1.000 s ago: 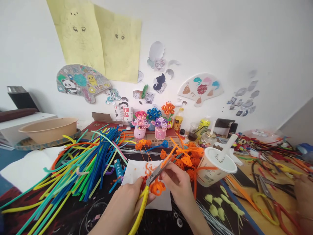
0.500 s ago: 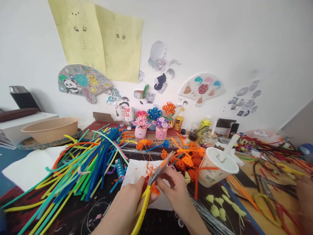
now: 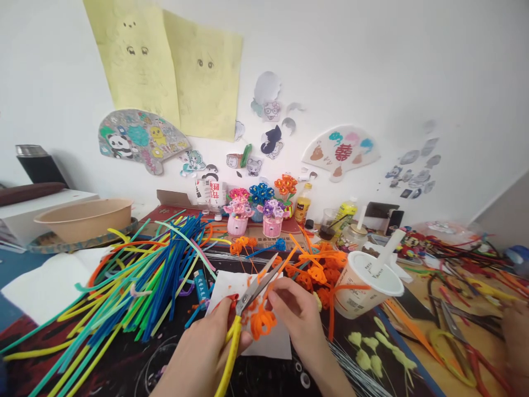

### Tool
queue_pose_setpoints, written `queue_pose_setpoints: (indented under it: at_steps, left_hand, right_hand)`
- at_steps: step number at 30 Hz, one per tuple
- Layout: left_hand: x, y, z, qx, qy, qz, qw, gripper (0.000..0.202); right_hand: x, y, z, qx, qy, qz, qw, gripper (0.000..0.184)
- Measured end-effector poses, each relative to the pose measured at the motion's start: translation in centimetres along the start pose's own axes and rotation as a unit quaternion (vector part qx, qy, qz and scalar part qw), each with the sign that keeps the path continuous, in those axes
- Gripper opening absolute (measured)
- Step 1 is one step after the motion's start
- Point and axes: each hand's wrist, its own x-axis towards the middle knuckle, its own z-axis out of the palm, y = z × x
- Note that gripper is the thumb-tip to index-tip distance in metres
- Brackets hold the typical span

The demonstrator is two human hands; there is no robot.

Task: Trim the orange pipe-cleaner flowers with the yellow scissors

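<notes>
My left hand (image 3: pixel 206 347) grips yellow-handled scissors (image 3: pixel 243 306), whose blades stand slightly apart and point up and to the right. My right hand (image 3: pixel 300 317) pinches an orange curled pipe-cleaner flower (image 3: pixel 261 324) just right of the blades. Both hands hover over a white paper sheet (image 3: pixel 264 339) scattered with orange trimmings. A heap of orange pipe-cleaner flowers (image 3: pixel 320 267) lies just beyond my right hand.
A big pile of blue, green and yellow pipe cleaners (image 3: pixel 136 275) covers the left. A white lidded cup with a straw (image 3: pixel 366 286) stands at right. Small flower pots (image 3: pixel 254 218) sit at the back, a tan bowl (image 3: pixel 85 218) at far left. Another person's hand (image 3: pixel 514 331) shows at the right edge.
The scissor blades have opened a little and shifted left. The orange flower now hangs lower, below the blades, in my right fingers.
</notes>
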Motion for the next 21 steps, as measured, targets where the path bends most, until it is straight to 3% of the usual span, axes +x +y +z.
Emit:
queue_pose_setpoints:
  at_steps: [4,11,21]
  left_hand:
    - [0.2,-0.1,0.5,0.023,-0.031,-0.005,0.999,0.020]
    - [0.5,0.0,0.7,0.040,-0.048,0.009,0.998,0.026]
    - [0.1,-1.1,0.8,-0.008,-0.018,0.031,0.999,0.022]
  right_hand:
    - [-0.2,0.1,0.3,0.015,-0.009,0.004,1.000,0.018]
    - [-0.3,0.4,0.6,0.022,-0.026,-0.001,0.999,0.021]
    - [-0.3,0.6,0.5,0.007,-0.018,-0.009,1.000,0.022]
